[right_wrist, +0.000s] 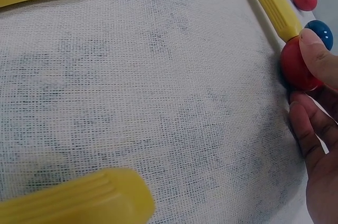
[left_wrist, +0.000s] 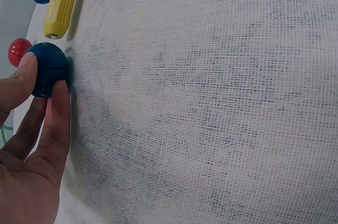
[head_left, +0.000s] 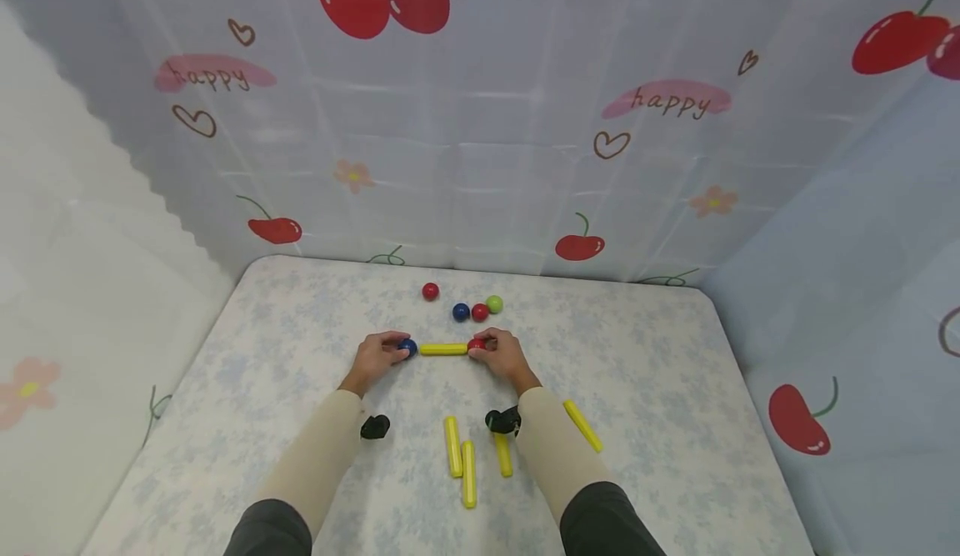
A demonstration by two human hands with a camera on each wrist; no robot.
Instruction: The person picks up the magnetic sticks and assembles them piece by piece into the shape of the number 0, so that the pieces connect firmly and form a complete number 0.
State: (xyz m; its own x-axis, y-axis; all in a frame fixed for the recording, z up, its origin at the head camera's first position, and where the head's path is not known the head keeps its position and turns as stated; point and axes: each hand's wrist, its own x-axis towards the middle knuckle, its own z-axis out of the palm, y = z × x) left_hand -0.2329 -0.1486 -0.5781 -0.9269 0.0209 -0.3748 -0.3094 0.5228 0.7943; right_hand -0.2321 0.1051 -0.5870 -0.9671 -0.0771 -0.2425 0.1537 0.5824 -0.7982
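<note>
My left hand (head_left: 377,358) pinches a blue ball (left_wrist: 51,69) between thumb and fingers, low over the table. Just beyond the ball, a small gap away, is one end of a ridged yellow stick (head_left: 442,349), with a metal dot in its tip. At the stick's other end, my right hand (head_left: 504,358) pinches a red ball (right_wrist: 297,65) that sits right against the tip. The stick lies crosswise between both hands, ball to each side.
Behind the hands sit a red ball (head_left: 430,291), a blue ball (head_left: 461,313), another red ball (head_left: 480,313) and a green ball (head_left: 494,304). Nearer me lie several yellow sticks (head_left: 469,474), one stick (head_left: 582,425) beyond my right forearm. A printed curtain (head_left: 480,164) borders the table.
</note>
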